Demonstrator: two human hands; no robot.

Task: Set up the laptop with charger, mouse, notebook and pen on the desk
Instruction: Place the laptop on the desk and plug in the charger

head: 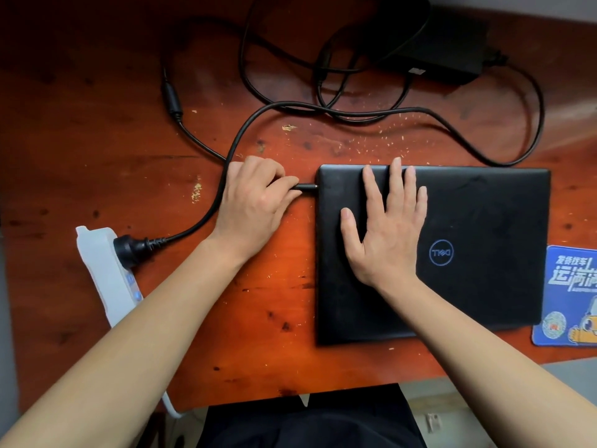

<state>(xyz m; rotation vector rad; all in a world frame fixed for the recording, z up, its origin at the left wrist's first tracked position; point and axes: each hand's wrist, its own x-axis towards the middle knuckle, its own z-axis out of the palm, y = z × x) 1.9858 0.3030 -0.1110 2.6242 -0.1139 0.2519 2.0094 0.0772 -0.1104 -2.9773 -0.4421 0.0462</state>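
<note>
A closed black laptop (478,221) lies on the reddish wooden desk (97,140), lid logo facing up. My right hand (386,227) rests flat on the lid's left half, fingers spread. My left hand (255,198) pinches the charger's thin plug (307,186), whose tip touches the laptop's left edge near the far corner. The charger brick (452,50) sits at the back of the desk with its black cables (323,108) looping across the top. Its mains plug (132,248) is in a white power strip (106,273) at the left. Mouse, notebook and pen are out of view.
A blue printed mouse pad (571,295) lies at the right, partly under the laptop's corner and cut off by the frame. The desk's front edge runs just below the laptop, with my dark-clothed lap beneath it. Bare wood shows at the far left.
</note>
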